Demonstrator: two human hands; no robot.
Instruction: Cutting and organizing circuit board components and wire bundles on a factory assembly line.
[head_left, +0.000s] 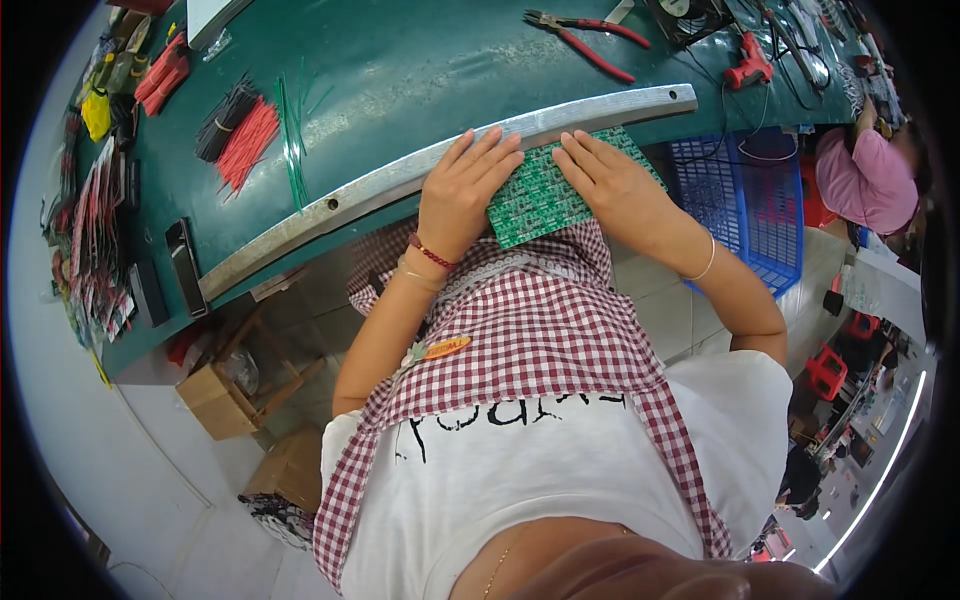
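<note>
A green panel of many small circuit boards (540, 200) lies tilted across the near edge of the bench, its far side against a long metal bar (420, 165). My left hand (466, 190) is at the panel's left edge, fingers stretched close together over the bar and the panel's corner. Over the panel's right part lies my right hand (615, 185), its fingertips close to the bar. Both thumbs are out of sight, apparently under the panel, which the two hands hold between them. The panel's lower corner hangs just above my checked apron (530, 320).
Red-handled cutters (590, 38) lie beyond the bar. Bundles of black wires (222, 120), red wires (248, 148) and green wires (290, 140) are at left, near a dark phone-like slab (184, 265). A blue basket (770, 210) stands at right; farther off sits a person in pink (865, 180).
</note>
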